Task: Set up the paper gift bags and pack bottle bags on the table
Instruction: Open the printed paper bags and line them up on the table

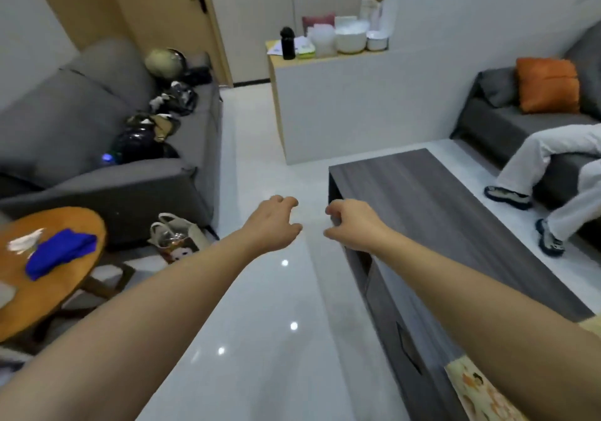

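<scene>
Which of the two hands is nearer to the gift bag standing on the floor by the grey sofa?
Left. The left hand hangs over the floor, right of the gift bag, holding nothing. The right hand is farther right, at the corner of the dark table.

Both bare forearms extend forward from the lower corners of the view, converging toward the centre. The left hand (pixel 274 224) is held back-up, fingers loosely curled, thumb pointing toward the other hand, holding nothing. The right hand (pixel 353 225) mirrors it just beside, back-up, fingers loosely curled, holding nothing. The two hands are near each other, not touching.
</scene>
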The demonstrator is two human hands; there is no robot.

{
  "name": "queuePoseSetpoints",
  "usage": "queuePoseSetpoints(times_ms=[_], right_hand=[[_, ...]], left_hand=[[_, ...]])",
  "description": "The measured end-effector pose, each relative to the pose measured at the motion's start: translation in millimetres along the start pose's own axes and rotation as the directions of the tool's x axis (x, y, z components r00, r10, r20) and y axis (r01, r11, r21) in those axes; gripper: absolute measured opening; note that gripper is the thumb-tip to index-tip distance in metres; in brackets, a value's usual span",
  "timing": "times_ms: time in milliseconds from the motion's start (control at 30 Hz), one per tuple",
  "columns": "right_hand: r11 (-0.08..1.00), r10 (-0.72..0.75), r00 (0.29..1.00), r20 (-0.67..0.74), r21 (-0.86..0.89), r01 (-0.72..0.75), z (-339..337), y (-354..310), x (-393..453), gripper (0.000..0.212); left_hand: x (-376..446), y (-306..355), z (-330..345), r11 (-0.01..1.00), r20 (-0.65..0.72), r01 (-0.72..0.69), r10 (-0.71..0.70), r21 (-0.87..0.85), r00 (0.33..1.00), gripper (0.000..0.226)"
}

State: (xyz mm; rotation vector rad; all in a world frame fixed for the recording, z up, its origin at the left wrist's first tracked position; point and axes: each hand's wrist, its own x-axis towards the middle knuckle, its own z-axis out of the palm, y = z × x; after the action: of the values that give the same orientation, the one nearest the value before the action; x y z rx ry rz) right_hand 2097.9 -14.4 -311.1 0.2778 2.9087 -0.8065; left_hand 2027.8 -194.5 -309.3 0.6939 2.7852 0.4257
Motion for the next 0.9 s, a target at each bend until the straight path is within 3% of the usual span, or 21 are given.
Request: queuePoseSetpoints(times_ms=[233, 433, 667, 900], right_hand=[[0.974, -0.213, 0.975, 0.056, -0.061, 0.216, 56, -181, 35, 0.052], [0.902, -0.418, 0.899, 0.133, -0.054, 0.428, 121, -337, 49, 0.051], [0.771, -0.609, 0.741, 0.283, -0.009, 0.637, 199, -487, 56, 0.051], [0.601, -0.745, 0.535, 0.398, 0.054, 0.797, 276, -614, 61, 0.055]], left_hand=[[-72, -163, -90, 0.979, -0.144, 0.197, -0.202, -0.046, 0.969, 0.06], [-153, -291, -143, 0.927, -0.232, 0.366, -0.374, -0.081, 0.898, 0.064], [-249, -421, -185, 0.811, -0.322, 0.568, -0.579, -0.138, 0.749, 0.059], [-333, -511, -199, 0.626, -0.352, 0.746, -0.767, -0.227, 0.537, 0.056]])
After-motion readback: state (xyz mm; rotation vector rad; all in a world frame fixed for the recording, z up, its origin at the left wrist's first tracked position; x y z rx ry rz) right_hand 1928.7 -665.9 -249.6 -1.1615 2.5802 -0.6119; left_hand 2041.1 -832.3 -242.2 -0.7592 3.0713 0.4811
